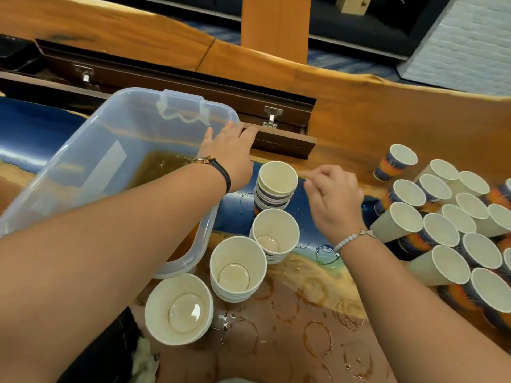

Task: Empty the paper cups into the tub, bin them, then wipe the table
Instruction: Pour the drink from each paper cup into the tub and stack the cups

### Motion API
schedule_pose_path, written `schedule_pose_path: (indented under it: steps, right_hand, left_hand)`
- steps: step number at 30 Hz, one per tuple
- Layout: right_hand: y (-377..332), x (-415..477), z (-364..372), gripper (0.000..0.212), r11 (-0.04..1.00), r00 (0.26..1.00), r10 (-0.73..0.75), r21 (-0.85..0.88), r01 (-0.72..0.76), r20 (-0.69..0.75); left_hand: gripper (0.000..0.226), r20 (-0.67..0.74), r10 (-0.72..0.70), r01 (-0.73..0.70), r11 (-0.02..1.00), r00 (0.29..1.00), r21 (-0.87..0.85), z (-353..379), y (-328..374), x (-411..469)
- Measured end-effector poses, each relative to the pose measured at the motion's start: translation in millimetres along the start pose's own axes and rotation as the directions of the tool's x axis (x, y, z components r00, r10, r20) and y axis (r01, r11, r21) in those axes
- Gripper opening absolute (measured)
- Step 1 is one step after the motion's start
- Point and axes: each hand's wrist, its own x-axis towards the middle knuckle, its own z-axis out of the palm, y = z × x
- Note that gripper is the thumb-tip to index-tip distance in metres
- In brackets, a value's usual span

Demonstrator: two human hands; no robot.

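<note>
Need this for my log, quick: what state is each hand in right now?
Left hand: open, straight fingers resting on the tub rim.
Right hand: closed, fingers curled, holding nothing, beside the cup stack.
</note>
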Motion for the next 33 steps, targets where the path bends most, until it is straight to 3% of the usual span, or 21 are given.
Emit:
schedule_pose_path:
  steps: [3,7,10,15,20,28,33]
  right_hand:
    - [31,10,-12,0.027,0.991,0.988,0.128,-0.032,-0.131,-0.091]
    - [78,32,-26,0.025,0.934,0.962,0.266,-0.233,-0.271,-0.053]
    - [116,53,-36,0.029,0.862,0.937,0.350,-0.389,-0.325,-0.008]
    - [167,88,-48,0.032,0.726,0.908,0.419,-0.606,-0.327,0.012]
    - [216,126,-49,0.041,0.714,0.898,0.436,-0.629,-0.306,0.058]
    - [244,160,-32,0.029,0.741,0.862,0.470,-0.615,-0.270,0.187]
    - [254,158,-31,0.026,0.703,0.924,0.346,-0.697,-0.141,0.162]
  left_hand:
    - [0.065,0.029,-0.011,0.010,1.000,1.000,0.019,-3,0,1]
    - [0.067,0.010,-0.043,0.042,0.999,0.999,0.026,-16,19,9]
    - [0.067,-0.043,0.042,-0.043,0.999,0.998,-0.027,-28,54,22]
    - [0.060,-0.022,0.178,-0.179,0.966,0.984,-0.186,-30,110,48]
    - [0.054,0.125,0.266,-0.225,0.936,0.956,-0.271,-7,151,86]
    - [0.041,0.273,0.314,-0.269,0.944,0.909,-0.190,30,173,118]
    - [0.043,0.277,0.298,-0.255,0.950,0.914,-0.180,41,179,128]
